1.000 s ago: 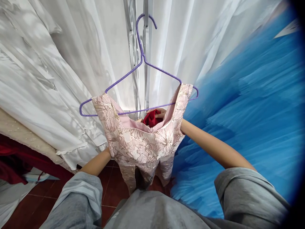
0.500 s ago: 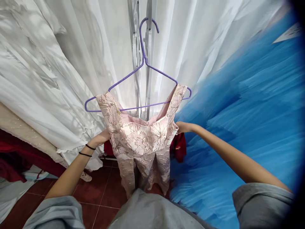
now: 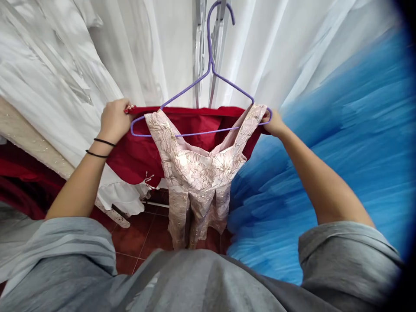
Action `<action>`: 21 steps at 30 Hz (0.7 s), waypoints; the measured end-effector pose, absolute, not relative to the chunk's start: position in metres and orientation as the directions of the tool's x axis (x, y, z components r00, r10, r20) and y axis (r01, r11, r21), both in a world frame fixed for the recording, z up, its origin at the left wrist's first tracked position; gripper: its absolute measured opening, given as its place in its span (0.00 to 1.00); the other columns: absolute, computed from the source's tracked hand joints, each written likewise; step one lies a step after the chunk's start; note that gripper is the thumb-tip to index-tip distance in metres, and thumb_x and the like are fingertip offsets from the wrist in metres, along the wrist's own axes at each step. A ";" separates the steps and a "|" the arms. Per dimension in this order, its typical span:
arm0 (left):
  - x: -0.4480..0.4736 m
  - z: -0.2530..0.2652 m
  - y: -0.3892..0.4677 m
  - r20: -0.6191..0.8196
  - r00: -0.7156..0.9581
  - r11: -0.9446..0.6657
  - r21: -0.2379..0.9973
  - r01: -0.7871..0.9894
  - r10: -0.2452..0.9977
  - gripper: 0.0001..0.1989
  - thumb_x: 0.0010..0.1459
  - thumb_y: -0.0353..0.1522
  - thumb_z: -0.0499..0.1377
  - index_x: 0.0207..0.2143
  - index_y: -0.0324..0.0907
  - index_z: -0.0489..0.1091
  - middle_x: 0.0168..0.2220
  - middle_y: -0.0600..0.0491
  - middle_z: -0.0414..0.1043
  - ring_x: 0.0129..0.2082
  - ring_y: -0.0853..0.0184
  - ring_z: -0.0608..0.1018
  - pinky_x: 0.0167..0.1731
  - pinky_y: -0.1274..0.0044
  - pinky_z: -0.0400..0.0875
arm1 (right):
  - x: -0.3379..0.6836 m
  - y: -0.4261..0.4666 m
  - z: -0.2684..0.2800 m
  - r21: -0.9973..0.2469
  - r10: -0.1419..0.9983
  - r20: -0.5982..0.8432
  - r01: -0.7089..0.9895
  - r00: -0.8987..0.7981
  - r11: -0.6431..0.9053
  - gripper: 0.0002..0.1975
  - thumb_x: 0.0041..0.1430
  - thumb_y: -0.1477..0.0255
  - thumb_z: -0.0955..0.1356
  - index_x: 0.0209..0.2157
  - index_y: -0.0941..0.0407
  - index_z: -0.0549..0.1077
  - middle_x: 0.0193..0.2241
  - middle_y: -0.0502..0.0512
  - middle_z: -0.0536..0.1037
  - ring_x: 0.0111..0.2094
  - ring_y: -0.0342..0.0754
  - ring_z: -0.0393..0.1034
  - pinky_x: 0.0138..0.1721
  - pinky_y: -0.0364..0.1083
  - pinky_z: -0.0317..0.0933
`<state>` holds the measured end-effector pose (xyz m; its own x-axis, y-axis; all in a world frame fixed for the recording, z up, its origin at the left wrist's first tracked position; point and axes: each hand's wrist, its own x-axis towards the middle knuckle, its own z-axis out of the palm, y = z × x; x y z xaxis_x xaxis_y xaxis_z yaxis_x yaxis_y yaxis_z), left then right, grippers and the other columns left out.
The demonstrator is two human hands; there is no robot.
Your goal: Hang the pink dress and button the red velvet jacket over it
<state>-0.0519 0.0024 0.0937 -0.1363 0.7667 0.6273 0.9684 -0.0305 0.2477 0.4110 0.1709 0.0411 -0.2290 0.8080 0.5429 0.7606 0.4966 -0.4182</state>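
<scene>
A pale pink brocade dress (image 3: 198,171) hangs by its wide straps from a purple hanger (image 3: 195,86). Behind it a dark red garment (image 3: 136,151) with small beaded trim is stretched sideways. My left hand (image 3: 116,119) is closed on the red garment's upper left corner, just beyond the hanger's left end. At the other end my right hand (image 3: 274,122) grips the garment's upper right part, close to the hanger's right tip; its fingertips are partly hidden. Most of the garment's middle is covered by the dress.
White gowns (image 3: 58,65) hang at the left and back, beside a metal rack post (image 3: 198,47). Blue tulle (image 3: 331,173) fills the right side. Below are red floor tiles (image 3: 146,234), with more dark red cloth (image 3: 29,186) at the lower left.
Both hands have risen from the dress's sides to hanger height, raising the red garment behind the dress and spreading it. The dress and hanger appear higher and slightly right in view.
</scene>
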 end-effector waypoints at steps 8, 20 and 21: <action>-0.017 0.131 -0.084 0.867 -0.175 0.010 0.193 0.981 0.467 0.21 0.61 0.36 0.49 0.54 0.43 0.69 0.46 0.46 0.76 0.46 0.53 0.79 0.42 0.62 0.71 | 0.401 0.096 0.125 -0.322 0.692 0.719 0.912 0.061 0.254 0.17 0.62 0.75 0.62 0.48 0.67 0.75 0.42 0.69 0.79 0.39 0.44 0.69 0.39 0.45 0.56; 0.091 0.078 -0.054 0.572 -0.077 -0.074 0.236 0.969 0.817 0.15 0.68 0.39 0.46 0.40 0.41 0.69 0.30 0.48 0.75 0.35 0.59 0.80 0.39 0.72 0.74 | 0.323 -0.042 0.089 0.060 0.842 0.539 0.998 -0.008 -0.029 0.12 0.64 0.74 0.58 0.38 0.62 0.71 0.30 0.68 0.77 0.35 0.58 0.75 0.32 0.47 0.60; 0.094 0.089 -0.051 0.668 -0.072 -0.158 0.277 0.948 0.741 0.17 0.69 0.40 0.45 0.38 0.41 0.69 0.29 0.50 0.74 0.36 0.62 0.80 0.40 0.74 0.73 | 0.316 -0.047 0.096 0.020 0.812 0.583 1.000 -0.015 0.004 0.13 0.65 0.70 0.59 0.38 0.62 0.71 0.30 0.67 0.77 0.35 0.58 0.75 0.34 0.48 0.62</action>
<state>0.0942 -0.0514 0.0886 -0.0718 0.7410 0.6677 0.9478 -0.1578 0.2770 0.3165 -0.0474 0.0964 -0.0151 0.8121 0.5833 0.9998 0.0043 0.0200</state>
